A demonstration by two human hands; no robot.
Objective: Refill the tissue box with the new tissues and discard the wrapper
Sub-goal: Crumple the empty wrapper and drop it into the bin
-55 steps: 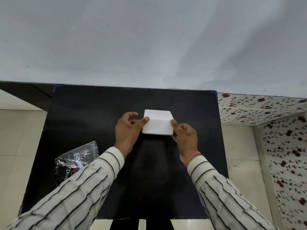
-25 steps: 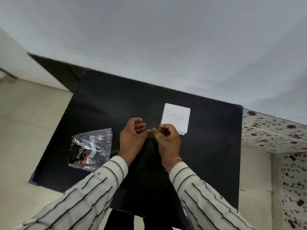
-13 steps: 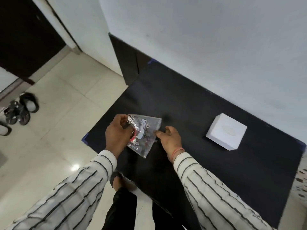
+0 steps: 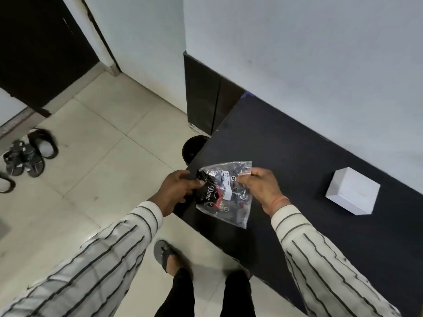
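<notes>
**Head view: we hold the empty wrapper in both hands at the corner of the surface**

Head view, looking down. The largest thing we see is the black surface (image 4: pixel 320 179), which runs from the middle of the frame to the right against a pale wall. To its left lies a floor of cream tiles (image 4: pixel 103 138). Our striped sleeves reach in from the bottom corners.

The white tissue box (image 4: pixel 351 194) sits on the surface at the right, well apart from our hands.

Our left hand (image 4: pixel 176 191) and right hand (image 4: pixel 261 186) hold the clear crinkled wrapper (image 4: pixel 225 195) up between them, over the near left corner of the surface. The left thumb and fingers are clamped on its left edge; the right fingers are pinched shut on its top right edge. The wrapper bears dark print and a white label.

A dark round bin (image 4: pixel 193 148) stands on the floor, just beside the surface and partly hidden by it. Sandals (image 4: pixel 29 154) lie far left, near a doorway. One sandalled foot (image 4: pixel 166 255) shows below.
</notes>
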